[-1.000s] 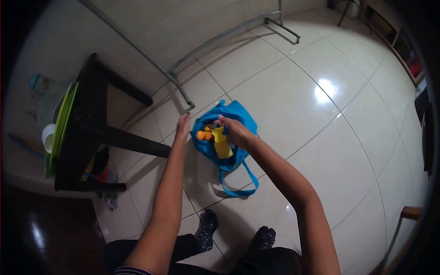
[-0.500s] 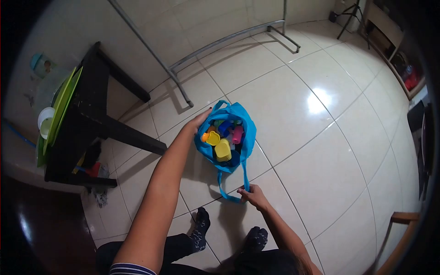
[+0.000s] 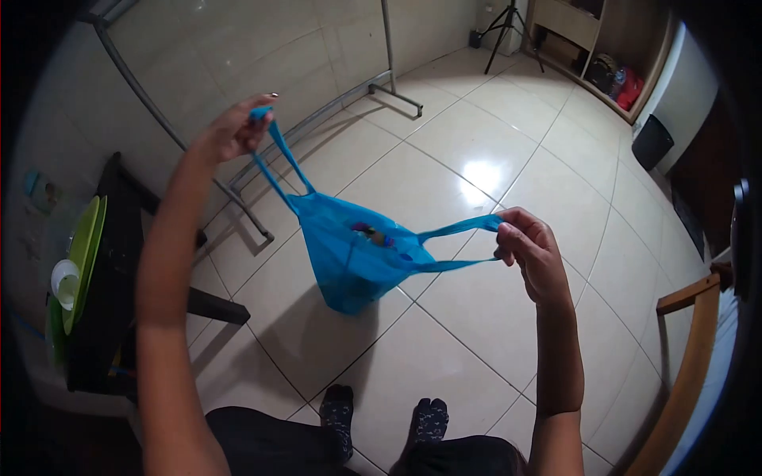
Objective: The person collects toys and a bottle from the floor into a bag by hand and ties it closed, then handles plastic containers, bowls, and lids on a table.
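A blue tote bag [image 3: 341, 254] hangs by its two handles between my hands, above the tiled floor. My left hand [image 3: 238, 131] is closed round one handle, up at the left. On the right, my right hand [image 3: 530, 247] grips the other handle between thumb and fingers. The handles are pulled apart and the bag's mouth is a narrow slit. Small colourful items [image 3: 373, 235] show through it; most of the contents are hidden by the cloth.
A dark table [image 3: 127, 270] with green trays [image 3: 83, 262] and a white cup [image 3: 65, 282] stands at the left. Behind the bag is a grey metal rack [image 3: 317, 111]. A tripod [image 3: 504, 36] and a shelf unit [image 3: 595, 47] are at the back; a wooden frame [image 3: 683, 373] is at right.
The bag has come up off the floor, and its mouth has narrowed. My left hand has gone from the bag's side to a handle; my right hand has risen with the other handle.
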`<state>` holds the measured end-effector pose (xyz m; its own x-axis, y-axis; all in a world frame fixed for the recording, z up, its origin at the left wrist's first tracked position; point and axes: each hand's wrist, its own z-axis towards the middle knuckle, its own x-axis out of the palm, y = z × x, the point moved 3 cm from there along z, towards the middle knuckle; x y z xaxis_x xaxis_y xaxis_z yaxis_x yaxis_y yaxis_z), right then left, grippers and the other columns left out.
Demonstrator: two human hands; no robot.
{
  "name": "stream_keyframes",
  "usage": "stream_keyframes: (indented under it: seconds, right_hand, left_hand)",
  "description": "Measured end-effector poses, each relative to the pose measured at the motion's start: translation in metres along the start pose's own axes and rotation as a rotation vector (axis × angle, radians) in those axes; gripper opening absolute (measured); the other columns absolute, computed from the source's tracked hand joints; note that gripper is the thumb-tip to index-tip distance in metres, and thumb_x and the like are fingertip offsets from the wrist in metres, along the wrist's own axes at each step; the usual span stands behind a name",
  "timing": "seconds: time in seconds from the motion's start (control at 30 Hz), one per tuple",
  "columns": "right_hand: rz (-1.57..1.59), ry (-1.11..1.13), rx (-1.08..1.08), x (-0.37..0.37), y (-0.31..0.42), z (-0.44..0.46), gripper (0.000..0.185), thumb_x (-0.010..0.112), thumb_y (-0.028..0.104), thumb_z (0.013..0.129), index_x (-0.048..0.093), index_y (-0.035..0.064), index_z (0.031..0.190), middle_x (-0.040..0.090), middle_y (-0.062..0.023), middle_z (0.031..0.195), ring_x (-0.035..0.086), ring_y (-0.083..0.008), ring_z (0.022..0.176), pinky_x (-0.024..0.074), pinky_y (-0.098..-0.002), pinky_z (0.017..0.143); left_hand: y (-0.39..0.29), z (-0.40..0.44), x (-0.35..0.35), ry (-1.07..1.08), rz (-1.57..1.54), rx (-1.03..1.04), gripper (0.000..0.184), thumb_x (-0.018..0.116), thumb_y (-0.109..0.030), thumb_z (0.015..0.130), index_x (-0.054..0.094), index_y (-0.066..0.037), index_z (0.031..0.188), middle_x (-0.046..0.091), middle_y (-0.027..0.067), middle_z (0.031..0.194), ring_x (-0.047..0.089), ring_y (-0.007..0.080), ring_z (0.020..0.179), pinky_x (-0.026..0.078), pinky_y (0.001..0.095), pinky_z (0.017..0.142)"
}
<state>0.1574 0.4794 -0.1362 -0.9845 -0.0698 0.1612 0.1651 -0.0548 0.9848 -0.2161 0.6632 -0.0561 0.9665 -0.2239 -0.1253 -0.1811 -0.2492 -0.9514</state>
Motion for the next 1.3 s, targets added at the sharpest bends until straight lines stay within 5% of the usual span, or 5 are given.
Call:
stream_keyframes:
  seconds: [0.57, 0.93, 1.1, 1.2, 1.3]
  right_hand:
    - [-0.418, -0.316, -0.139, -0.032, 0.045, -0.005, 0.023, 0.053, 0.021, 0.088, 0.051, 0.0044, 0.071, 0.040, 0.0047, 0.054, 0.032, -0.0021, 0.046, 0.0260, -0.0175, 0.043]
    - [-0.401, 0.289, 0.069, 0.051, 0.051, 0.054, 0.024, 0.058, 0.022, 0.084, 0.054, 0.0032, 0.071, 0.047, 0.0002, 0.058, 0.037, -0.0044, 0.049, 0.0318, -0.0214, 0.044]
    - [-1.931, 0.507, 0.065, 0.076, 0.000, 0.071, 0.012, 0.060, 0.014, 0.071, 0.061, 0.0061, 0.080, 0.062, -0.0092, 0.075, 0.063, -0.0278, 0.075, 0.0477, -0.0347, 0.059]
    - [-1.597, 0.388, -0.759, 0.110, -0.031, 0.056, 0.017, 0.051, 0.006, 0.073, 0.057, 0.0040, 0.089, 0.055, -0.0105, 0.097, 0.054, -0.0252, 0.091, 0.0460, -0.0339, 0.072]
    - [-1.104, 0.651, -0.518, 0.152, -0.075, 0.051, 0.013, 0.048, 0.007, 0.077, 0.055, 0.0015, 0.087, 0.057, -0.0160, 0.080, 0.059, -0.0299, 0.078, 0.0489, -0.0395, 0.068]
  left_hand:
    - [0.072, -0.075, 0.012, -0.145, -0.195, 0.391, 0.012, 0.053, -0.022, 0.088, 0.054, -0.011, 0.085, 0.051, -0.0037, 0.075, 0.049, 0.0066, 0.075, 0.039, 0.0235, 0.076]
    - [0.062, -0.101, 0.021, -0.131, -0.433, 0.865, 0.017, 0.050, -0.025, 0.088, 0.053, -0.011, 0.097, 0.053, 0.0053, 0.106, 0.047, 0.0222, 0.112, 0.036, 0.0468, 0.097]
    - [0.083, -0.105, 0.030, 0.006, -0.563, 0.631, 0.015, 0.048, -0.024, 0.089, 0.050, -0.011, 0.096, 0.051, 0.0056, 0.100, 0.050, 0.0237, 0.108, 0.039, 0.0531, 0.092]
    - [0.083, -0.123, 0.030, 0.108, -0.519, 0.653, 0.016, 0.049, -0.026, 0.088, 0.049, -0.011, 0.095, 0.050, 0.0060, 0.100, 0.050, 0.0241, 0.107, 0.040, 0.0530, 0.092]
    - [0.083, -0.131, 0.035, 0.131, -0.505, 0.641, 0.015, 0.049, -0.023, 0.088, 0.049, -0.009, 0.094, 0.050, 0.0086, 0.101, 0.049, 0.0266, 0.108, 0.040, 0.0521, 0.091]
